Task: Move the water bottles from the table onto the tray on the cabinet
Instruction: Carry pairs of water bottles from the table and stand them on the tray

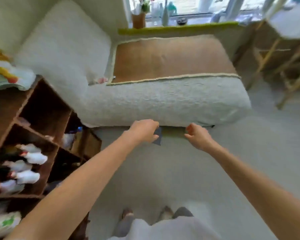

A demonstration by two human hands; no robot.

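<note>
Although the task concerns water bottles, a table and a tray, none of them can be made out with certainty in this blurred view, so progress cannot be judged and the transfer appears wholly outstanding; the white sofa (163, 101) dominates, its seat bearing a brown mat (170, 58); left of the sofa stands a dark wooden shelf unit (42, 118) holding white items too smeared to identify; below the sofa lies pale floor (163, 170); at the sofa's front edge the left hand (144, 130) pinches a small dark object (158, 137), unidentifiable; the right hand (197, 137) hangs beside it, fingers loosely curled, holding nothing.
</note>
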